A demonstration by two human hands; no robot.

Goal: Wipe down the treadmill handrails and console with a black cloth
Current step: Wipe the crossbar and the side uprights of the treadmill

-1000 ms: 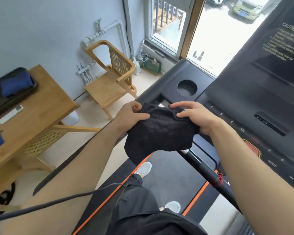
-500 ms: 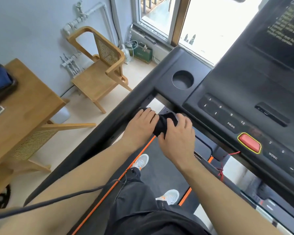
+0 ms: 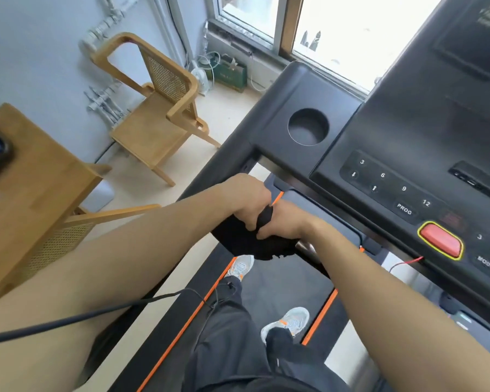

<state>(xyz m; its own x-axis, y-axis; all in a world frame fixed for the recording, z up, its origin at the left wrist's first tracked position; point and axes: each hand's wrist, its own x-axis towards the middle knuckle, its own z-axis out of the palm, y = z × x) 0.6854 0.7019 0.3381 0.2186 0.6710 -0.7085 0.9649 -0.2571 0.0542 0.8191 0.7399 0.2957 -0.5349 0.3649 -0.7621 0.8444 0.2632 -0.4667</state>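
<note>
The black cloth (image 3: 252, 241) hangs bunched below my two hands, in front of the treadmill's left handrail (image 3: 224, 165). My left hand (image 3: 248, 198) grips the cloth's upper left part. My right hand (image 3: 285, 219) pinches a fold of it from the right. Both hands sit close together, just below the console's lower edge. The black console (image 3: 425, 154) fills the right side, with numbered keys and a red stop button (image 3: 440, 240). A round cup holder (image 3: 308, 126) lies at its left end. Where the cloth touches the rail is hidden by my hands.
A wooden cane-back chair (image 3: 159, 117) stands by the wall at left. A wooden table (image 3: 40, 176) is at the near left. My feet in grey shoes (image 3: 287, 323) stand on the belt between orange stripes. A dark cable (image 3: 96, 314) crosses my left forearm. A window is behind the console.
The hands dropped with the cloth from in front of the console to the left handrail area. The cloth was balled tight half a second ago and now hangs looser below the hands.
</note>
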